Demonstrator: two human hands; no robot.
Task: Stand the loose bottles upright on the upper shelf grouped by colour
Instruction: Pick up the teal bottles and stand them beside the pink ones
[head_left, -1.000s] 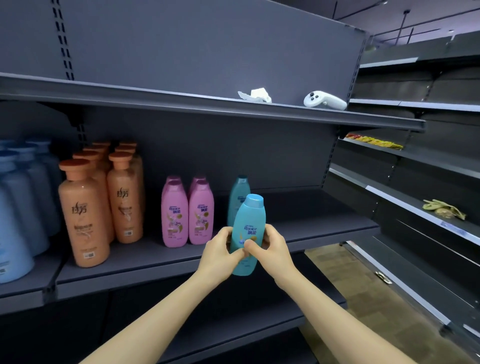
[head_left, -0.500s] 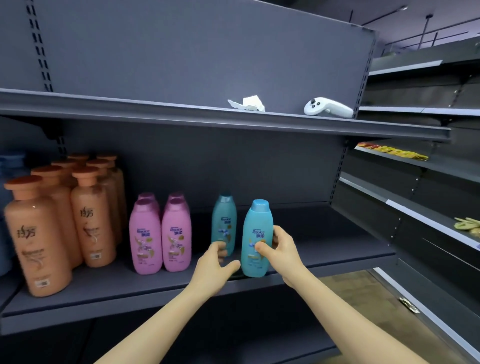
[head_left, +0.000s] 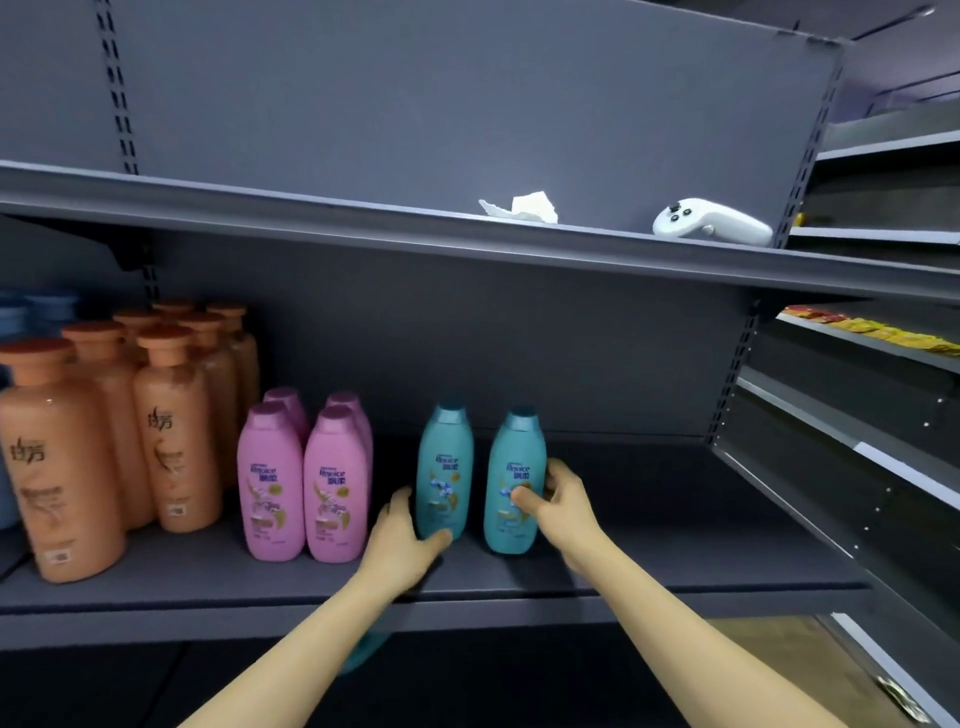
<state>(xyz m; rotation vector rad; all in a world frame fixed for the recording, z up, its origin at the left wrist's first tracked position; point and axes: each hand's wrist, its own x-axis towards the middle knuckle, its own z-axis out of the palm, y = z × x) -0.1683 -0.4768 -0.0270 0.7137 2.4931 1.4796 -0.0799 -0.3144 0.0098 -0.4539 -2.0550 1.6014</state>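
1. On the middle shelf (head_left: 675, 561) of a grey store rack, just right of centre, two teal bottles stand upright side by side, near but not touching.
2. At 3 o'clock of the pair, the right hand (head_left: 563, 499) grasps the right teal bottle (head_left: 511, 478), with the thumb across the label and the fingers curled round its far side.
3. At 7 o'clock of the pair, the left hand (head_left: 402, 535) cups the base of the left teal bottle (head_left: 444, 467), with the thumb in front and the fingers round its left side.
4. The step appears to be settling the teal pair into its own colour group. To do it well, seat both bases flat on the shelf, turn the labels forward, close the gap between the two, and let go one hand at a time so neither bottle tips.
5. Pink bottles (head_left: 304, 483): four, in two rows of two, at 9 o'clock of the teal pair.
6. Orange bottles (head_left: 171, 431): at least six, clustered further towards 9 o'clock; the rear ones overlap, so the exact count is unclear.
7. Blue bottles (head_left: 44, 312): cut off at the far 9 o'clock edge, number cannot be told.
8. Below the shelf edge, at 6 o'clock, a teal shape (head_left: 363, 652) shows behind the left forearm. It may be one more loose bottle.
9. One shelf up, towards 1 o'clock, lie one crumpled white tissue (head_left: 522, 208) and one white controller (head_left: 711, 223).
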